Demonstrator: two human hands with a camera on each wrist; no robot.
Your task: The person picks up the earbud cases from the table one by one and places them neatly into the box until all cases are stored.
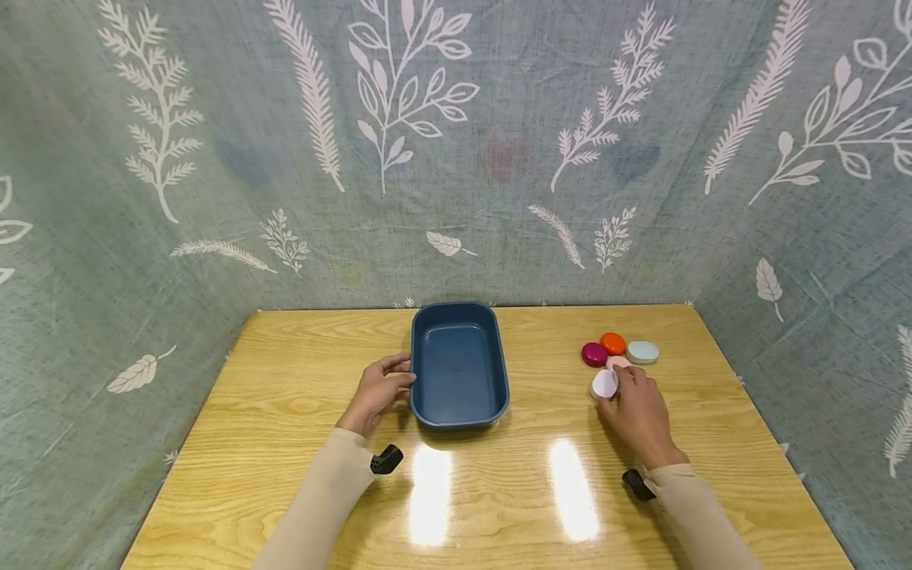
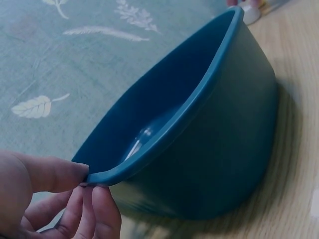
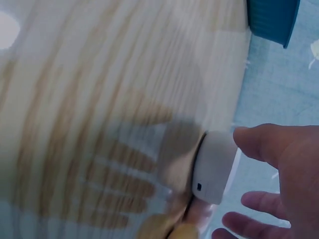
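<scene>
My left hand (image 1: 375, 393) pinches the rim of a deep dark-blue plastic basin (image 1: 459, 425) at its left side. In the left wrist view, the thumb (image 2: 62, 173) lies over the rim and the fingers sit below it. My right hand (image 1: 636, 412) reaches around a small white round case (image 1: 605, 384) on the table. From the right wrist, the case (image 3: 215, 169) shows a small black slot in its side, with the thumb tip (image 3: 244, 137) right at its upper edge. The other fingers are spread apart from the thumb. A pale pink round piece (image 1: 617, 362) is partly hidden by that hand.
Close behind the case lie a magenta round piece (image 1: 594, 354), an orange one (image 1: 613, 343) and a pale blue oval one (image 1: 643, 351). The wooden table (image 1: 299, 356) is glossy, with two bright reflections near the front. Patterned grey-green cloth (image 1: 456, 158) encloses its back and sides.
</scene>
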